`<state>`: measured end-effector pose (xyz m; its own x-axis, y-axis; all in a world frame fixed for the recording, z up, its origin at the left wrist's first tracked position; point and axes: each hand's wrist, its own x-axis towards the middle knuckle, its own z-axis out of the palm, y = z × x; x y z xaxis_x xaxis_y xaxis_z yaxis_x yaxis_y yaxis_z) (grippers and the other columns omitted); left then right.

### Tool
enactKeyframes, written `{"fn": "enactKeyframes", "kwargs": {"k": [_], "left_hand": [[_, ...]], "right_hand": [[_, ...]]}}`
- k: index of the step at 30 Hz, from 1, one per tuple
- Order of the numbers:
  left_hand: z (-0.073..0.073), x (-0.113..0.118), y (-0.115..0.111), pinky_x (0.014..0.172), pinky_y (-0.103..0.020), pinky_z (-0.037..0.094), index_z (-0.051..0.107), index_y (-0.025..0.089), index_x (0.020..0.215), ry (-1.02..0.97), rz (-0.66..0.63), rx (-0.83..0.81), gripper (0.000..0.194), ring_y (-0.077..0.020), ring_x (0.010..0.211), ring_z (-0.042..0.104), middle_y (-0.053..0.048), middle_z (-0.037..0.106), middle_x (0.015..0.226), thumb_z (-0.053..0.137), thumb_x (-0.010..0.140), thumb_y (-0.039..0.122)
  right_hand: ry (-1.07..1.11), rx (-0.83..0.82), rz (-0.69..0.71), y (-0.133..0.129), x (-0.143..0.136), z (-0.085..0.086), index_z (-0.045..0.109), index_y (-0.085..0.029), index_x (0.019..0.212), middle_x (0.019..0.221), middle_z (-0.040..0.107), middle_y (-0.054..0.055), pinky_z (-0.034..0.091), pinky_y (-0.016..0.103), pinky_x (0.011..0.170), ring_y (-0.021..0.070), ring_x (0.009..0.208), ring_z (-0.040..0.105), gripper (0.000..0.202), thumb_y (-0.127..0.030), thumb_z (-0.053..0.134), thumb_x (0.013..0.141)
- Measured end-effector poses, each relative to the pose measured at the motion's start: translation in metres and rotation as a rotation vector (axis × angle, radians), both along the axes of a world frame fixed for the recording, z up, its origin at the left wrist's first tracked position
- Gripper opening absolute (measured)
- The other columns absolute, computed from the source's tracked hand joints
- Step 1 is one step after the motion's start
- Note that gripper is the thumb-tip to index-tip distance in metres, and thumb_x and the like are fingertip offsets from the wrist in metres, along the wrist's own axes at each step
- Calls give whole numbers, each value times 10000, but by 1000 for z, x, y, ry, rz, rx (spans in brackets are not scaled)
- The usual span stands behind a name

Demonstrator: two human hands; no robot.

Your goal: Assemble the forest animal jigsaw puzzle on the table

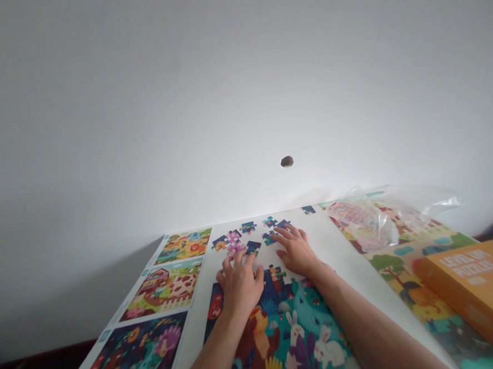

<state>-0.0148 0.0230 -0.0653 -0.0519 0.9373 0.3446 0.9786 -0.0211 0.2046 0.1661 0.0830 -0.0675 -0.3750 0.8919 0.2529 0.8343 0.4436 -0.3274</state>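
A partly joined jigsaw puzzle (297, 337) with rabbits and plants lies on the white table (347, 267), beneath my forearms. My left hand (240, 279) is open over its upper left edge, fingers spread beside a dark blue puzzle piece (253, 246) and a joined pink-purple piece (233, 236). My right hand (298, 251), also open, stretches its fingertips onto or beside a blue-green puzzle piece (268, 237); exact contact cannot be made out. Another dark piece (283, 224) is partly hidden by those fingers. Farther back lie loose pieces, including a blue one (248, 227).
Picture sheets run down the left, one showing a farm (165, 289) and one a night forest (134, 353). At right are a crumpled clear plastic bag (370, 227), an orange puzzle box (469, 282) and a colourful poster (394, 270). A holed white wall (226, 124) stands behind.
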Motion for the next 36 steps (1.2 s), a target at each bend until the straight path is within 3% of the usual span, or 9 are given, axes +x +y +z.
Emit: {"fn": "enactKeyframes", "kwargs": {"k": [2,6,9,12,19,24,28,32,36], "left_hand": [[-1,0,0,925,-560,372,688,270,1119,-14,-52,5,315,-386,1221,417,-81,564,1324,531,847,286],[-2,1,-1,936,-567,354,691,289,1101,-34,-150,7,297,-388,1235,404,-47,572,1331,532,850,287],[-1,1,-2,939,-559,353,690,294,1096,-48,-194,-8,291,-381,1233,413,-40,574,1332,529,853,288],[-1,1,-3,941,-549,358,683,305,1110,-57,-225,-15,300,-368,1231,422,-31,575,1334,526,855,287],[-3,0,-2,948,-517,373,674,296,1139,-85,-241,-15,325,-341,1209,451,-38,589,1314,555,838,280],[-4,0,0,943,-509,378,556,266,1300,-141,-273,-3,454,-339,1207,453,-47,622,1275,554,846,253],[-3,0,0,983,-490,352,454,259,1392,-216,-391,-12,562,-309,1191,472,-50,680,1173,585,846,248],[-4,0,0,1001,-482,329,549,265,1302,-284,-472,-34,435,-279,1146,515,-25,731,1038,565,872,204],[-4,-1,2,979,-465,343,626,259,1206,-326,-465,-35,359,-279,1098,546,-21,745,979,595,857,179]], "right_hand": [[0,-45,20,0,1,-1,489,-331,1355,1432,468,13,146,558,1067,311,1371,217,508,-249,523,855],[37,-33,-18,-2,1,2,581,-310,1253,1307,573,38,162,514,1067,293,1296,334,398,-296,554,857],[48,-17,-41,-3,1,2,534,-314,1304,1362,527,41,181,494,1060,289,1296,329,479,-287,594,830],[49,-38,-52,-2,0,0,512,-304,1321,1363,528,44,169,510,1059,297,1303,319,499,-273,591,830],[179,13,-55,1,1,-6,578,-259,1223,1134,616,71,276,455,1014,258,1095,492,512,-165,670,729],[539,-4,32,5,3,-8,671,-214,995,880,620,27,425,309,833,168,835,570,342,-59,561,711],[746,-108,109,5,7,-6,693,-177,862,689,575,-5,441,260,680,143,675,541,248,-89,535,692],[784,-262,245,1,11,-4,700,-145,806,608,573,-16,412,235,592,119,575,512,236,-93,530,651],[733,-286,299,-2,11,-3,710,-141,790,618,602,-10,413,230,600,117,582,533,250,-75,535,625]]}}
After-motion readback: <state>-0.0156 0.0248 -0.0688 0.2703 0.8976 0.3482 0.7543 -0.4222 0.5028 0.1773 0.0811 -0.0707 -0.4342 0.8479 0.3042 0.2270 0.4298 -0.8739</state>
